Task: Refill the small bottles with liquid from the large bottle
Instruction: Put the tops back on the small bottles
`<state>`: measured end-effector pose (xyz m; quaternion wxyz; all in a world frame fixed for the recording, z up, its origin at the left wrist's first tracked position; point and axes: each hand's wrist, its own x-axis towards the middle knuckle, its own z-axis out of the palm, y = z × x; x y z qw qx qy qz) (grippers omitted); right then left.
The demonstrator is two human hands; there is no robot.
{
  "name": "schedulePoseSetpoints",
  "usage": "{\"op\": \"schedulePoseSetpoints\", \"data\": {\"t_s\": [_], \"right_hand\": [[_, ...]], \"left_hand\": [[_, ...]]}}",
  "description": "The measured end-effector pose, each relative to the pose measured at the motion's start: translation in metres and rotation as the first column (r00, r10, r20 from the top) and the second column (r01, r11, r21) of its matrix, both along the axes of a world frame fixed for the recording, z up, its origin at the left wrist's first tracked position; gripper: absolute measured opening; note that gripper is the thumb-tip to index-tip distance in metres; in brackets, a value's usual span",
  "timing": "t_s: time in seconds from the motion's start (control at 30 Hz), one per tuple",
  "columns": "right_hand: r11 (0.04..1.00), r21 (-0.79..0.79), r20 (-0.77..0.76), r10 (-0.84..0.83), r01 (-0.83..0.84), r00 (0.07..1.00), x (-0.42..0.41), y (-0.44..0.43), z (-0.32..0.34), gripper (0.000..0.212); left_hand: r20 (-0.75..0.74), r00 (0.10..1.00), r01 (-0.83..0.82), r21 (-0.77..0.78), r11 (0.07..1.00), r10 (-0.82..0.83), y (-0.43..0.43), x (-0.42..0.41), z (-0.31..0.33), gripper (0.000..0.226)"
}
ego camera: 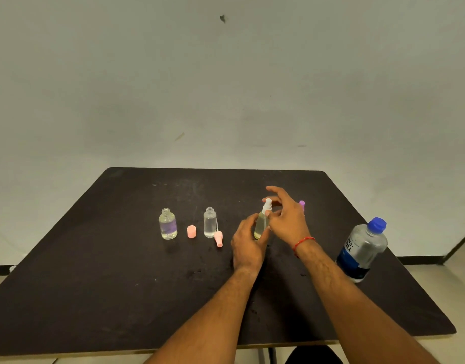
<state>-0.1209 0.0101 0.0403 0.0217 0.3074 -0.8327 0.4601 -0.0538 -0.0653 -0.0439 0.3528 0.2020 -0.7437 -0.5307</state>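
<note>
A small bottle of yellowish liquid (260,224) stands upright near the table's middle, gripped around its body by my left hand (248,243). My right hand (286,216) pinches its white spray top (267,205) between thumb and fingers. Two more small clear bottles stand uncapped to the left: one with a purple label (168,224) and a slimmer one (210,222). The large water bottle (363,249) with a blue cap stands closed at the right.
A pink cap (191,231) stands between the two uncapped bottles. A pink spray head (218,238) lies beside the slimmer one. A purple cap (302,204) peeks out behind my right hand. The dark table (121,285) ends at a pale wall.
</note>
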Motion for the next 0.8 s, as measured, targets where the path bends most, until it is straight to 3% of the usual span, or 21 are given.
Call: {"op": "schedulePoseSetpoints", "data": {"t_s": [0.17,0.33,0.47,0.6,0.8], "right_hand": [[0.995,-0.036,0.000,-0.096,0.096,0.995,0.0047,-0.0036,0.0001,0.043],[0.995,-0.039,0.011,-0.091,0.091,0.996,0.0059,-0.0048,-0.0002,0.063],[0.995,-0.097,0.030,-0.031,0.034,0.999,0.0046,-0.0017,-0.0077,0.060],[0.987,-0.115,0.014,-0.108,0.109,0.994,0.0079,-0.0049,-0.0065,0.050],[0.989,-0.133,0.034,-0.054,0.058,0.998,0.0081,-0.0040,-0.0075,0.055]], "left_hand": [[-0.007,1.000,-0.013,-0.011,1.000,0.013,0.0001,0.0007,0.0021,0.034],[0.002,1.000,-0.020,-0.013,1.000,0.020,-0.0005,0.0007,0.0014,0.035],[-0.007,1.000,-0.004,-0.011,1.000,0.004,-0.0007,0.0008,0.0001,0.034],[-0.036,0.999,-0.012,0.005,1.000,0.013,0.0001,0.0011,0.0009,0.030],[-0.014,1.000,-0.019,-0.004,1.000,0.019,-0.0009,-0.0001,-0.0013,0.036]]}}
